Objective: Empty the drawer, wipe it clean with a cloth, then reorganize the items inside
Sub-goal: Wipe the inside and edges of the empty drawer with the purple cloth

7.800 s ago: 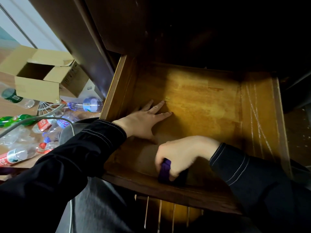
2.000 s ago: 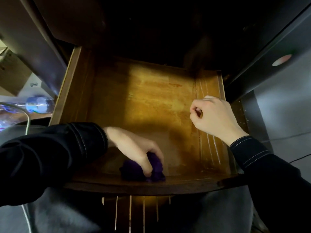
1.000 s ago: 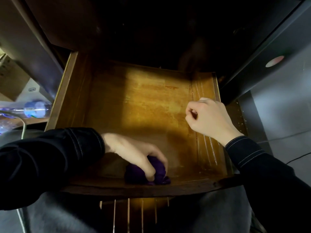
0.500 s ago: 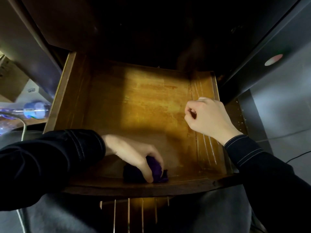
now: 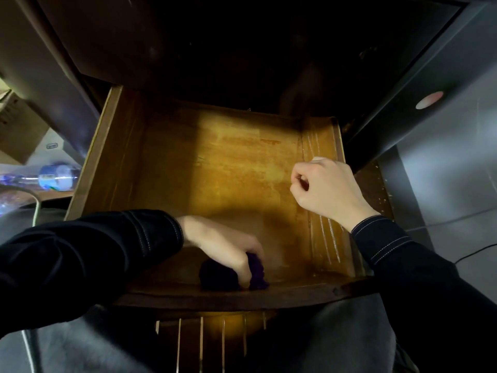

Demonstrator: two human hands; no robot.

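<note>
The wooden drawer (image 5: 231,168) stands pulled open, and its lit floor holds only the cloth. My left hand (image 5: 226,246) reaches in from the left and grips a bunched dark purple cloth (image 5: 215,275), pressing it down against the inside of the front wall. Fingers hide part of the cloth. My right hand (image 5: 325,189) hovers over the drawer's right side wall (image 5: 322,141) in a loose fist, with nothing seen in it. Black sleeves cover both arms.
A dark cabinet overhangs the back of the drawer. At the left lie a cardboard box (image 5: 16,130) and plastic bottles (image 5: 56,179), with a cable (image 5: 35,208) nearby. A grey panel (image 5: 443,162) rises on the right. My lap sits below the drawer front (image 5: 295,294).
Earlier my right hand held the cloth while my left lay flat on the drawer floor; now my left holds it. Over the last second it stays along the front wall, barely shifting.
</note>
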